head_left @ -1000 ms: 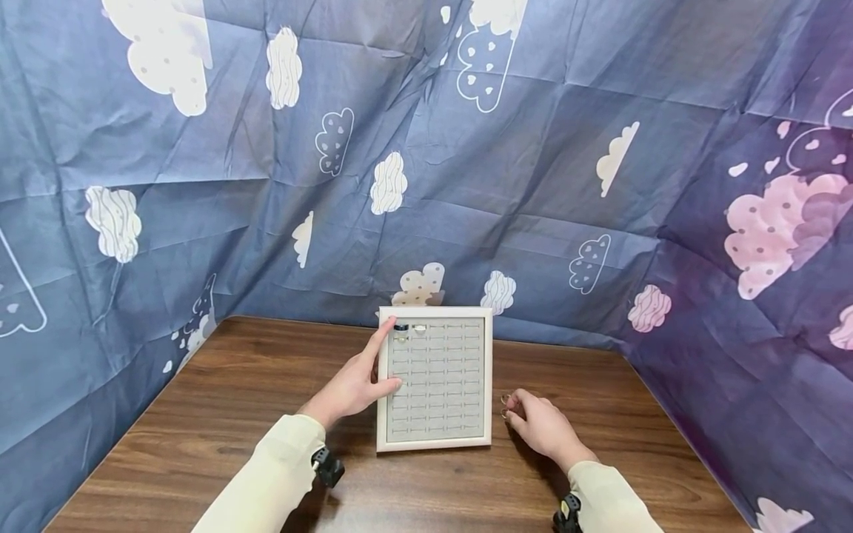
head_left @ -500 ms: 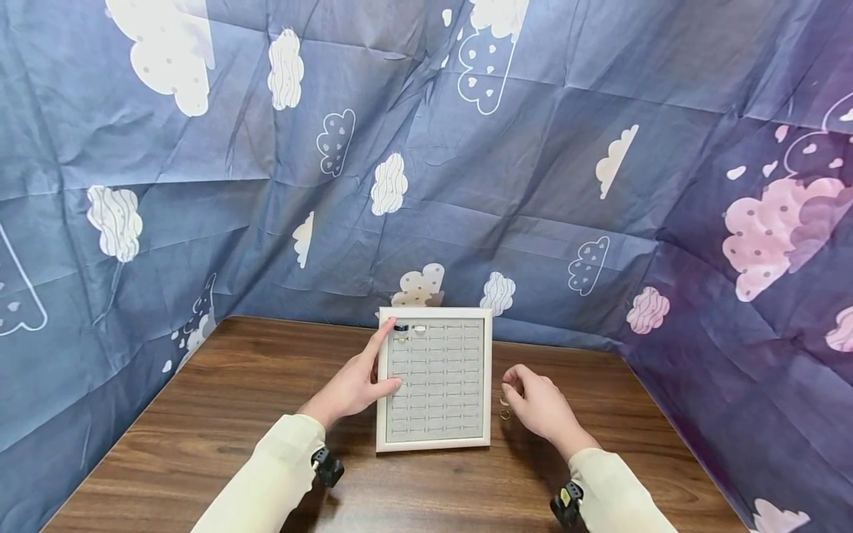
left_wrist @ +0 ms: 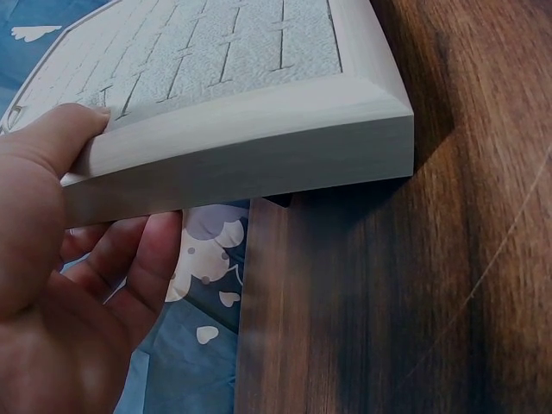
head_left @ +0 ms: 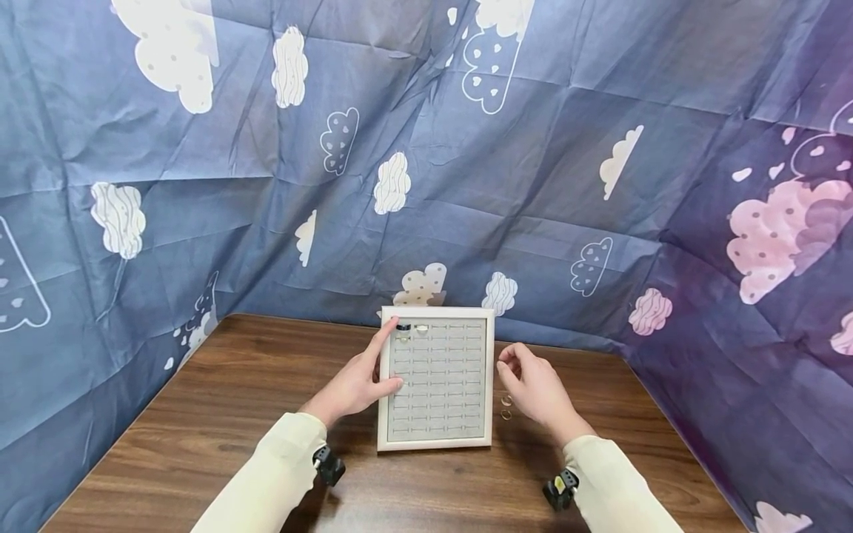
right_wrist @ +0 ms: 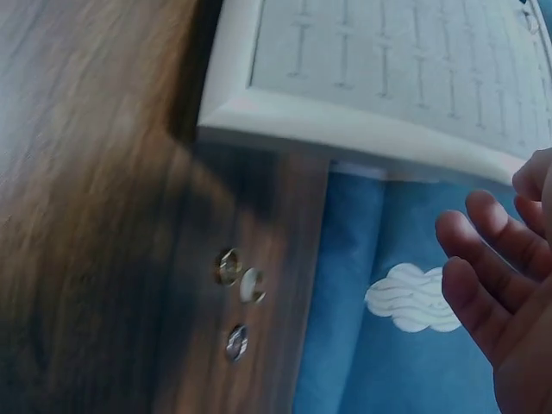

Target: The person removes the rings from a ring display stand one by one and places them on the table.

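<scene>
A ring display board with a white frame and grey slotted padding stands tilted up on the table. My left hand grips its left side, thumb on the front, other fingers behind in the left wrist view. In its upper left slots sit a dark blue ring, a pale ring and a thin ring. My right hand hovers by the board's right side with bent fingers; whether thumb and forefinger hold anything is hidden. Below it lie a gold ring, a whitish ring and a silver ring.
The brown wooden table extends around the board. Behind it and along the right hangs a blue cloth with cloud prints. Black wrist cameras sit on both cream sleeves.
My right hand has moved away from the loose rings, up along the board's right side. My left hand and the board stay in place.
</scene>
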`<state>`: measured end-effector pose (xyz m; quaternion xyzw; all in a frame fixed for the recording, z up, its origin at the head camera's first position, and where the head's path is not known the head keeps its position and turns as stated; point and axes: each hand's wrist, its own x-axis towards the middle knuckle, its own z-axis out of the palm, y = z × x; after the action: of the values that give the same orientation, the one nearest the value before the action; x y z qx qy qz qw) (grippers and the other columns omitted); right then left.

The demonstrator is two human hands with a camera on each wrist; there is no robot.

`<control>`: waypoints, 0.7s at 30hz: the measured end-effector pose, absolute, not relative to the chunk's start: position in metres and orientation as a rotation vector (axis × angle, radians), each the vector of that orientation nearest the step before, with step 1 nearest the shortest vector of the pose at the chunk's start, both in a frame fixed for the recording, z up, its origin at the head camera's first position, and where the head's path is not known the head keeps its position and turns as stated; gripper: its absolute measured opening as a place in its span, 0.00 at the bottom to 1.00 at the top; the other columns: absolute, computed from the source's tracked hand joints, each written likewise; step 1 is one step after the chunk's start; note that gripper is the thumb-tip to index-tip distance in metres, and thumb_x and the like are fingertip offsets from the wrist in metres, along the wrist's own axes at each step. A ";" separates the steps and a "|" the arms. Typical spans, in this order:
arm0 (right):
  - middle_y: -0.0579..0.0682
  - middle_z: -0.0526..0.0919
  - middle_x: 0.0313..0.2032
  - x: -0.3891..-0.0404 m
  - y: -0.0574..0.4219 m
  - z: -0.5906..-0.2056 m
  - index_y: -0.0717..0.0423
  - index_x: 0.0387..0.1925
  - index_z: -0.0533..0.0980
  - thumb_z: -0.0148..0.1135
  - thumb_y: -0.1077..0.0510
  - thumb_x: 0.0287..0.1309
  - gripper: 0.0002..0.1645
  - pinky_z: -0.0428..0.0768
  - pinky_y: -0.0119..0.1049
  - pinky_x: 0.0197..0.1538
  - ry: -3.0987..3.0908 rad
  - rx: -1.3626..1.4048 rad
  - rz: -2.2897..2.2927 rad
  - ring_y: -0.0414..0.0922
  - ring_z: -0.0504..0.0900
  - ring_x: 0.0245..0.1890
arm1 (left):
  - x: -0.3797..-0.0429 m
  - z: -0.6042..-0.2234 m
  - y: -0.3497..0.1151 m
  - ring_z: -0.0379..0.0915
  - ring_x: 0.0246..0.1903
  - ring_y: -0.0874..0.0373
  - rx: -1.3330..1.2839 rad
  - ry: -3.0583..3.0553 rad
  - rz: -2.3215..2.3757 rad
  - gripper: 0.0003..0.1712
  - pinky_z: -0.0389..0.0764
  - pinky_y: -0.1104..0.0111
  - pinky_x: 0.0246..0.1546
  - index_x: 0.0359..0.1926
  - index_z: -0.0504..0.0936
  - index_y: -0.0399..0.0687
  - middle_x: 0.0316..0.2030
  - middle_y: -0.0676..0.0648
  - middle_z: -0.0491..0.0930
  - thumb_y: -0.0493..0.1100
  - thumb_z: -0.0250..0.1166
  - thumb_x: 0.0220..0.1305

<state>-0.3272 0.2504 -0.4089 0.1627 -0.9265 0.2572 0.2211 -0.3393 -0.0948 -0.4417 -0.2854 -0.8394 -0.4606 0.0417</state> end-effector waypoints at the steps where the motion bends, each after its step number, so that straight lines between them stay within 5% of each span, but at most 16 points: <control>1: 0.43 0.82 0.28 -0.327 0.248 -0.407 0.54 0.44 0.78 0.65 0.60 0.71 0.04 0.75 0.35 0.36 -2.553 0.457 0.716 0.38 0.75 0.27 | -0.339 -0.442 -0.095 0.88 0.50 0.57 -0.872 -2.570 -1.411 0.63 0.86 0.59 0.54 0.88 0.35 0.71 0.63 0.42 0.86 0.39 0.71 0.73; 21: 0.45 0.86 0.31 -0.327 0.194 -0.387 0.53 0.50 0.79 0.66 0.61 0.68 0.11 0.77 0.36 0.38 -2.534 0.544 0.776 0.36 0.78 0.29 | -0.340 -0.444 -0.096 0.89 0.52 0.54 -0.894 -2.541 -1.423 0.62 0.86 0.59 0.55 0.89 0.37 0.70 0.62 0.40 0.86 0.39 0.71 0.72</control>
<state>-0.3270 0.1942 -0.3871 0.1962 -0.9144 0.2802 0.2165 -0.3400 -0.0957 -0.4441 -0.2932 -0.8331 -0.4666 0.0474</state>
